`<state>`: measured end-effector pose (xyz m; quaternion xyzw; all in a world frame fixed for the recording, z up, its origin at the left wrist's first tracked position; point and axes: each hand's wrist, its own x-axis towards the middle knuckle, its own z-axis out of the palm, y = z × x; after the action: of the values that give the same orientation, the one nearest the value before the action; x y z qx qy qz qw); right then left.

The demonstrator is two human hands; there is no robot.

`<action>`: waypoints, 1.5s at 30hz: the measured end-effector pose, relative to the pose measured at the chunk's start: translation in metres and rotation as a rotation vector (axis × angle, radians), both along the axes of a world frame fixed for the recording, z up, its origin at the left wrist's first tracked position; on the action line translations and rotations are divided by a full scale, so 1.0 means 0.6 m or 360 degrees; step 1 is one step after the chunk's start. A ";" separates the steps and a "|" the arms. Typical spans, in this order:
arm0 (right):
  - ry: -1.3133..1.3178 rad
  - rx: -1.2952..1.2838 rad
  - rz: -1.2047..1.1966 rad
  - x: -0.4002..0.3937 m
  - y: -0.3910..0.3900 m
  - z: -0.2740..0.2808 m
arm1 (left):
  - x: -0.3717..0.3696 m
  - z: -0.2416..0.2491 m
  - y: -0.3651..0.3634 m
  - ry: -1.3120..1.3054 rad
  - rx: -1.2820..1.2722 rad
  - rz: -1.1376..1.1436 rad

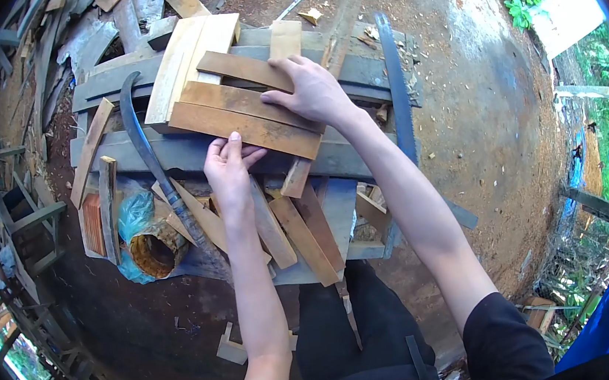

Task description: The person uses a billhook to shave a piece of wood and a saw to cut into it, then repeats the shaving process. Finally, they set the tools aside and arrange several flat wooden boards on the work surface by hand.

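Pressing flat on stacked wood slats atop worktop: right hand spread on upper slat, left hand fingering front edge. Slats look stiff, light, splintery; best gripped by long edges.

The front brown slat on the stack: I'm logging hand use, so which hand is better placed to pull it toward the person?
Probably the left hand: its fingertips already rest on the near edge of the front slat. The right hand lies flat over the slats behind it, so it seems better placed to steady them.
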<state>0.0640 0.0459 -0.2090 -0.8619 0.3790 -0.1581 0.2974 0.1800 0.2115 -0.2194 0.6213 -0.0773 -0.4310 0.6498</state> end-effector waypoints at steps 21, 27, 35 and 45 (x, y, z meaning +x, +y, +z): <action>0.0049 0.1709 0.0290 0.021 -0.100 0.005 | -0.025 0.024 -0.006 0.0044 0.0073 0.0193; -0.0008 0.1946 0.0378 0.023 -0.107 0.003 | -0.037 0.028 -0.012 -0.0051 0.0088 0.0240; -0.0101 0.2166 0.0490 0.027 -0.114 -0.009 | -0.054 0.020 -0.020 -0.0152 0.0147 0.0329; -0.0132 0.2330 0.0565 0.032 -0.120 -0.023 | -0.148 0.020 0.046 -0.0823 0.0566 0.1058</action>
<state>0.0831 -0.0258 -0.2231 -0.4856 0.2310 0.1521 0.8293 0.0910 0.2393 -0.2076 0.8014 0.0419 -0.0363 0.5955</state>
